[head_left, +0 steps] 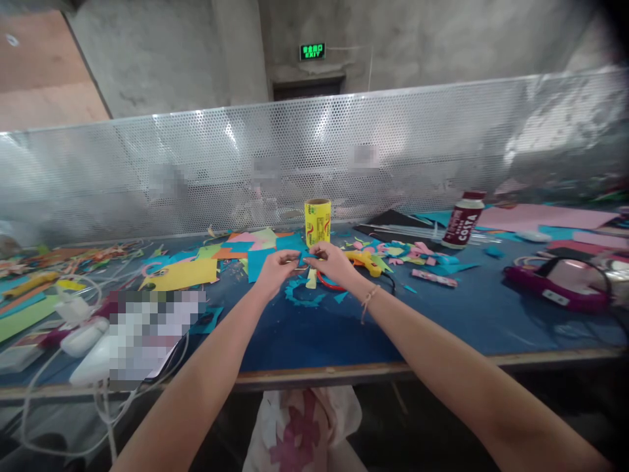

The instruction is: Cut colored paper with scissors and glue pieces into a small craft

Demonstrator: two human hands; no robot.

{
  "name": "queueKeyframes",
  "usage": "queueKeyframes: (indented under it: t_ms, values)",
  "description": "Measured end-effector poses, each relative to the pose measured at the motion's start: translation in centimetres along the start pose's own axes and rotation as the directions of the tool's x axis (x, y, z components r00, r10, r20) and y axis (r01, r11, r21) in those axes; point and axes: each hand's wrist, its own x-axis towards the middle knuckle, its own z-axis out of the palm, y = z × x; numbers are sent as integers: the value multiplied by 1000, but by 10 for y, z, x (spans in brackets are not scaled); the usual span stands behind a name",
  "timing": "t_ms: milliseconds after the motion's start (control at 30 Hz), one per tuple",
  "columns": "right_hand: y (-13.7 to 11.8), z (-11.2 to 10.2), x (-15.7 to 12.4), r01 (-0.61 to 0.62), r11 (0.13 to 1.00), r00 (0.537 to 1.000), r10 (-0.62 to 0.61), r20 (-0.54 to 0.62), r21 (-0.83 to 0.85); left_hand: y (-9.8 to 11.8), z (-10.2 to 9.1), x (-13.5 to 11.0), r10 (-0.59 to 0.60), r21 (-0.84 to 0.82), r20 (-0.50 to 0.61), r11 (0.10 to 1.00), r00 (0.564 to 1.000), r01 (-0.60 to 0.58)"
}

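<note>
Over the middle of the blue table, my left hand and my right hand meet with fingertips pinched. Between them is a small piece of blue paper, partly covered by the fingers. Just below the hands lies a ragged, curved strip of blue paper cuttings. A yellow roll stands upright behind my hands. Close to my right hand is a yellow glue gun, its near side partly hidden by the hand, with a red loop beside my wrist.
Coloured paper and scraps cover the table's back and left. A charger, cables and a blurred-out phone lie front left. At right are a Costa bottle, clear sticks and a purple object. A perforated metal screen stands behind.
</note>
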Motion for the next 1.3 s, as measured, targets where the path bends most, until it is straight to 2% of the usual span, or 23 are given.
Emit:
queueKeyframes:
  t_ms: [367,833,1100,1300]
  values:
    - [-7,-1,-2,-75,994,997,73,30,82,5,4,-3,-14,-33,4,999,1000,14]
    - [-15,-2,-3,-89,992,996,89,13,89,5,3,-4,-9,-49,40,999,999,11]
    - [-11,0,-3,-77,992,997,78,-4,98,-1,1,-2,82,118,50,989,995,-87]
    - [-7,3,-3,-74,990,997,75,-4,120,0,2,-2,113,159,33,980,993,-117]
